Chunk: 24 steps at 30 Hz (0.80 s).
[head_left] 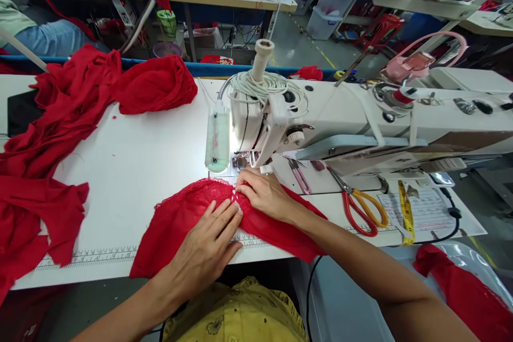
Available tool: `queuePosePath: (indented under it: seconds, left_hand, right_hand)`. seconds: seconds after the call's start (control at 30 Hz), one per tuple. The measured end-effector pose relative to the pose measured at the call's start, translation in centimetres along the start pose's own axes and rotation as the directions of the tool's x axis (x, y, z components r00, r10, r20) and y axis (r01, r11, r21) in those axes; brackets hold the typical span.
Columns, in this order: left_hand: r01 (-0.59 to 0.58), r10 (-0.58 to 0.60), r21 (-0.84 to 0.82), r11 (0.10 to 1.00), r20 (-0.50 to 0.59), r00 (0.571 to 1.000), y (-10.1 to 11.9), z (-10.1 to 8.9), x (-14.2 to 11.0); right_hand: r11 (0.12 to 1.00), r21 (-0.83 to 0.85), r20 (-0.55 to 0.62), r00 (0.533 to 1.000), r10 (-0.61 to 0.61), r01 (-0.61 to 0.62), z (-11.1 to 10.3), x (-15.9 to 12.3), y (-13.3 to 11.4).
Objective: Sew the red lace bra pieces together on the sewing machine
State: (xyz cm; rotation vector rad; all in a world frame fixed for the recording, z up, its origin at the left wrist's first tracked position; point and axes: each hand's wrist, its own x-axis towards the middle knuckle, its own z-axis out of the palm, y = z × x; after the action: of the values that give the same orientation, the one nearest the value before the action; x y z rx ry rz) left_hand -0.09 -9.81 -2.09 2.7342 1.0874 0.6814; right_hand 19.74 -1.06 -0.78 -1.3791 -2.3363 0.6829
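A red lace-edged fabric piece lies spread on the white table in front of the sewing machine. My left hand rests flat on it, fingers stretched out and holding nothing. Just below the presser foot, my right hand has its fingers curled together on the fabric's lace edge. A small white patch shows between the two hands. Part of the fabric is hidden under my right hand and forearm. A lit lamp hangs left of the needle area.
Heaped red fabric covers the table's left side. Right of the machine bed lie thread snips, scissors, a yellow tape measure and a paper sheet. A plastic bin with red cloth stands below right. Another person sits far left.
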Motion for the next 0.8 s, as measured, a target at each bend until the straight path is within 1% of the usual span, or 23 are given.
queuePosePath:
  seconds: [0.03,0.1,0.13,0.2,0.3,0.47,0.57,0.7,0.8]
  left_hand:
    - [0.049,-0.047,0.037,0.998,-0.045,0.998,0.4,-0.1,-0.3]
    - [0.155,-0.14,0.105,0.982,-0.138,0.981,1.1,-0.1,-0.9]
    - [0.192,-0.169,0.13,0.973,-0.172,0.971,1.5,-0.1,-1.1]
    - [0.223,-0.185,0.178,0.959,-0.205,0.961,2.2,0.1,-1.3]
    - [0.234,-0.174,0.268,0.934,-0.229,0.958,2.6,0.6,-1.1]
    - [0.249,-0.154,0.408,0.878,-0.252,0.955,2.5,1.1,-0.3]
    - [0.235,-0.128,0.442,0.866,-0.258,0.958,2.3,1.2,-0.1]
    - [0.22,-0.112,0.45,0.865,-0.254,0.961,2.2,1.0,0.4]
    - [0.199,-0.09,0.522,0.83,-0.226,0.97,2.2,0.9,0.9]
  right_hand:
    - [1.0,0.025,0.01,1.0,-0.002,0.002,-0.1,-0.1,0.0]
    - [0.998,0.059,0.025,1.0,-0.011,0.009,-0.3,-0.2,-0.2]
    - [0.998,0.067,0.028,0.999,-0.016,0.014,-0.4,-0.2,-0.2]
    - [0.997,0.07,0.024,0.999,-0.023,0.021,-0.4,-0.3,-0.4]
    - [0.998,0.06,0.012,1.0,-0.026,0.025,-0.3,-0.3,-0.6]
    - [0.999,0.037,0.032,0.999,-0.004,0.002,0.0,-0.4,-1.0]
    - [1.0,-0.01,0.035,0.999,0.022,-0.022,0.3,-0.4,-1.3]
    - [0.997,-0.07,0.046,0.999,0.015,-0.012,0.5,-0.2,-1.4]
    - [0.997,-0.072,0.043,0.999,0.007,-0.004,0.6,-0.2,-1.3]
